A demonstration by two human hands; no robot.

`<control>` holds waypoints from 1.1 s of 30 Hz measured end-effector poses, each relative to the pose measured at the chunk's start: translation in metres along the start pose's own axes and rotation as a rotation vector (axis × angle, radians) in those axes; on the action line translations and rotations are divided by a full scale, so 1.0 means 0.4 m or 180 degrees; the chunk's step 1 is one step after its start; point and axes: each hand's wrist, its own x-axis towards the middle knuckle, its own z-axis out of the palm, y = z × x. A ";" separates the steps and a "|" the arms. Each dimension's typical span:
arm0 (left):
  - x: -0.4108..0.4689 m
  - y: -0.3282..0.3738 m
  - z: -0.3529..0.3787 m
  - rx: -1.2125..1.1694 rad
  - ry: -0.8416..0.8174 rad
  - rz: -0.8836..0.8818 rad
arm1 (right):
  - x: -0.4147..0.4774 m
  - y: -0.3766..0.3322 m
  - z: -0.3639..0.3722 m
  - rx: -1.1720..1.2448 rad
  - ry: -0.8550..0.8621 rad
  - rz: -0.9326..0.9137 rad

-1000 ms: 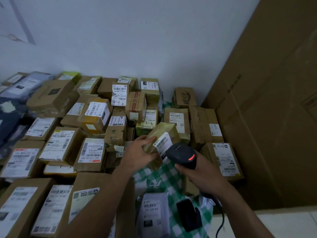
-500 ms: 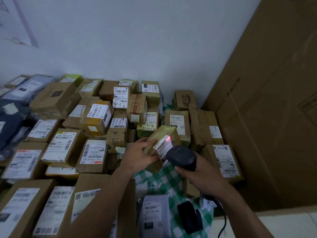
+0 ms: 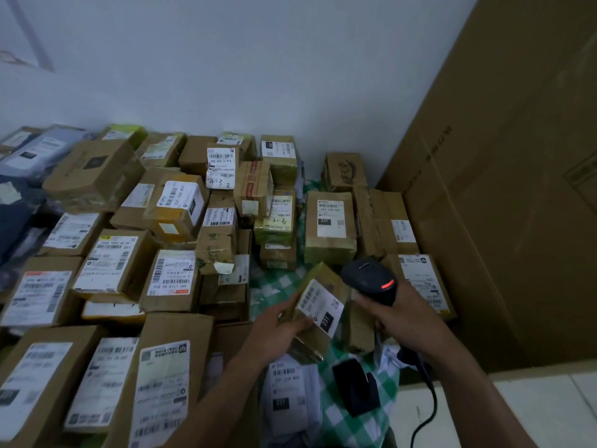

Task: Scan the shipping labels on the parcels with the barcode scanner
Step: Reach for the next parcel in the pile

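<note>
White wall (image 3: 258, 76) is filling the 12 o'clock half of the view; large brown carton (image 3: 500, 205) is standing along 3 o'clock. Taped cardboard parcels (image 3: 109, 263) are crowding everything from 9 to 12 o'clock, most lying label-up. Green-and-white checked cloth (image 3: 277, 282) is showing through around 6 o'clock.

Left hand (image 3: 277, 328) is gripping a small yellow-taped parcel (image 3: 311, 342) at 5 o'clock in the view, fingers wrapping its 9 o'clock edge, thumb lying on the label side. Parcel is tilting, white shipping label (image 3: 321, 307) facing up; "231" is reading on it.

Right hand (image 3: 403, 318) is clamping the black barcode scanner (image 3: 370, 278), fingers curling tight round the handle, which the hand is mostly hiding. Scanner head is sitting at 2 o'clock of the held parcel, just beside it, small gap between. Red light (image 3: 387, 283) is glowing on the head's back. Black cable (image 3: 426, 405) is trailing from under the hand toward 6 o'clock.

White poly mailer (image 3: 290, 396) is lying on the cloth at 6 o'clock of the held parcel, label up. Black object (image 3: 355, 386) is sitting at 3 o'clock of the mailer, just beside it; can't tell what it is.
</note>
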 end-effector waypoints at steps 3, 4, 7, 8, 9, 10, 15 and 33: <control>0.030 -0.061 0.069 -0.0379 0.0092 -0.0215 | 0.000 0.018 0.008 0.0004 0.0000 0.0093; 0.044 -0.075 0.087 -0.0513 0.0160 -0.0269 | 0.001 0.026 0.012 0.0007 0.0014 0.0130; 0.089 -0.102 0.129 -0.0869 0.0215 -0.0408 | 0.006 0.054 0.018 -0.0020 0.0000 0.0201; 0.102 -0.109 0.141 -0.0944 0.0216 -0.0433 | 0.006 0.063 0.019 -0.0035 -0.0011 0.0221; 0.112 -0.111 0.153 -0.0980 0.0202 -0.0438 | 0.006 0.070 0.019 -0.0032 -0.0013 0.0242; 0.115 -0.111 0.164 -0.1029 0.0206 -0.0443 | 0.006 0.078 0.021 -0.0009 -0.0007 0.0261; 0.156 -0.113 0.197 -0.0797 0.0268 -0.0317 | 0.006 0.105 0.021 -0.0043 -0.0051 0.0281; 0.115 -0.214 0.105 0.2064 -0.0098 -0.0356 | 0.031 0.175 0.076 -0.0053 -0.0295 0.0511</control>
